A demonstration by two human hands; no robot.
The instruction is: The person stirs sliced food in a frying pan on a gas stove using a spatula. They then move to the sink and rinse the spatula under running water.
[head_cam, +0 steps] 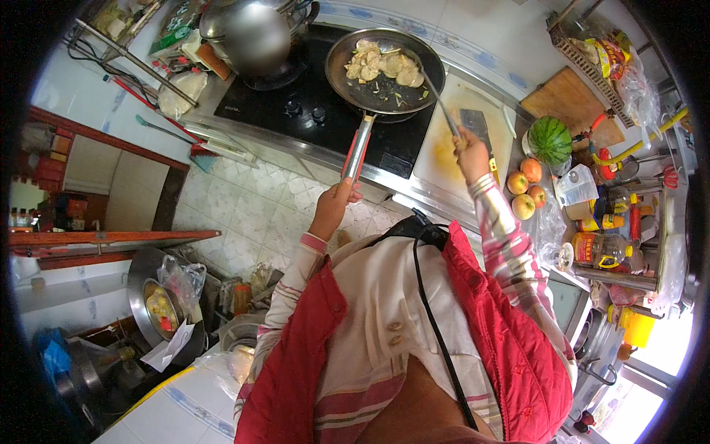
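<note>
A dark frying pan (388, 104) stands over the right side of the black glass stove (310, 133). My left hand (334, 205) is closed around the end of its metal and red handle. Pale cooked slices of food (383, 65), with bits of green, lie towards the far side of the pan. My right hand (472, 155) grips a long metal cooking utensil (441, 102), whose far end reaches into the food at the right. Beneath that hand is a whitish cutting board (452, 139) with yellow stains, and a dark-bladed cleaver (476, 127) lies on it.
A metal pot (224, 33) stands at the stove's left side. Apples (523, 206) and a watermelon (549, 140) sit right of the cutting board, near a wooden board (571, 105) against the wall. Oil bottles (602, 250) fill a rack farther right. A wok (141, 294) is at the lower left.
</note>
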